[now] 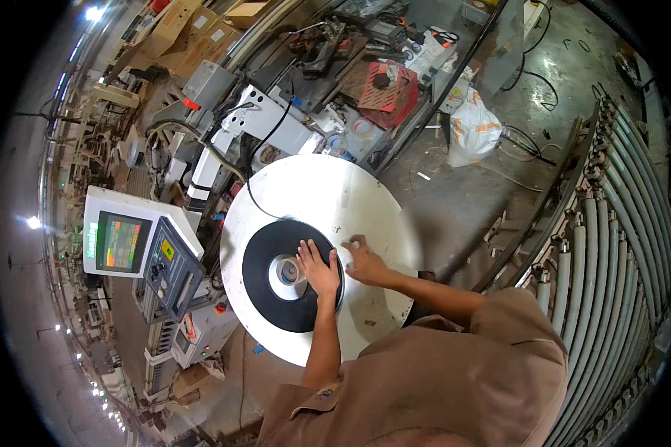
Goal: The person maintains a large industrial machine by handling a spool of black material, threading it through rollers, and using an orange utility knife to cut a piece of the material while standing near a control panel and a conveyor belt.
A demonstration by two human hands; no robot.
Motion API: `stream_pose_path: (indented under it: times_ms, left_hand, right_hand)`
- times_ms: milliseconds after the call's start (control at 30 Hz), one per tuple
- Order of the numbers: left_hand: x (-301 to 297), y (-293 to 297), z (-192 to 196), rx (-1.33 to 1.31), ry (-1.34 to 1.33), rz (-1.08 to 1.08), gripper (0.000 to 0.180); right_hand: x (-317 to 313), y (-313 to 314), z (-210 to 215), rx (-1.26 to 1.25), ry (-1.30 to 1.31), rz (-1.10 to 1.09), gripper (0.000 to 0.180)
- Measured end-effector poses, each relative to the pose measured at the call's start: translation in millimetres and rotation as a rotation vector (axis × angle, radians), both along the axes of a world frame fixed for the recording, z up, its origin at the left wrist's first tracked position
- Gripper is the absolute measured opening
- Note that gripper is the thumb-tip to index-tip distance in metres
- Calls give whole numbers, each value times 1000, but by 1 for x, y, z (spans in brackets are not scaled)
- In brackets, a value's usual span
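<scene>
A round white tabletop (380, 223) stands in front of me, with a black disc (265, 298) on its left part. At the disc's middle sits a silvery hub (277, 276) with a clear ring-like piece beside it. My left hand (317, 270) lies over the right side of the disc, fingers stretched out flat and close to the hub. Just right of the disc's edge is my right hand (367, 262), its fingers bent and apart over the white top. Nothing shows in its grip, though its underside is hidden.
A control panel (145, 238) with a lit screen stands at the left, above a white cabinet (201, 339). Machine parts and a red plate (384, 89) lie beyond the tabletop. A white plastic bag (475, 130) rests on the floor; a roller conveyor (593, 253) runs along the right.
</scene>
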State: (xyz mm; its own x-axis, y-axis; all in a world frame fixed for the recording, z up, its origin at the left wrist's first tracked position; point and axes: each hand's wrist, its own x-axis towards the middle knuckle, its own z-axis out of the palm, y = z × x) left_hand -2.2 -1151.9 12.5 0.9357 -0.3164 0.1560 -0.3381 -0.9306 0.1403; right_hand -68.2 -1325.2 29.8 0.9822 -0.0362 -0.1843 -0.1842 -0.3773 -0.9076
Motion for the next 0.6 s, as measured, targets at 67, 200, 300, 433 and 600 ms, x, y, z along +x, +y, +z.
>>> stream_pose_path:
  times_ms: [67,200,300,433,600]
  left_hand:
    - [0,-3,-7,-34,8,-4,77]
    - [-1,1,-8,-98,-47,6,75]
    - [1,6,-7,-137,-82,12,76]
    - [1,2,-10,-166,-68,-7,77]
    - [-1,16,-5,-188,-83,27,75]
  right_hand:
    - [-21,-30,-4,-67,-55,-58,67]
    - [-67,-94,-3,-505,-99,-185,67]
    - [-82,-107,18,-618,140,-203,72]
    - [-104,-114,-16,-468,329,-110,72]
    - [-89,-109,-42,-298,341,-89,69]
